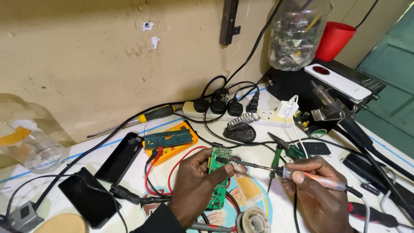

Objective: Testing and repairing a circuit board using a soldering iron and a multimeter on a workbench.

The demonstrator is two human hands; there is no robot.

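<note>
- One green circuit board (219, 177) sits upright on edge near the front middle of the white bench (108, 151), pinched in the left hand (196, 190): thumb over the near face, fingers behind, firm clasp.
- Right hand (317, 196) wraps pencil-style round a soldering iron (297, 176), closed tight on the handle; the metal tip reaches across to the board's upper part, touching or just off it, can't tell which.
- Step looks like working a joint near the board's top edge; judging by the pose, the next move needs a steady board and the tip kept on one pad, with no drift onto neighbouring parts.
- Solder spool (252, 222) lies just below the board, near the front edge.
- Red test leads (172, 166) loop left of the board, running to a yellow multimeter (172, 144) behind it.
- Coiled iron stand (241, 127) sits further back, in front of a white power strip (241, 113) with black plugs.
- Green-handled screwdriver (276, 162) lies under the iron's shaft.
- Black casing halves (120, 157) lie well apart on the left.
</note>
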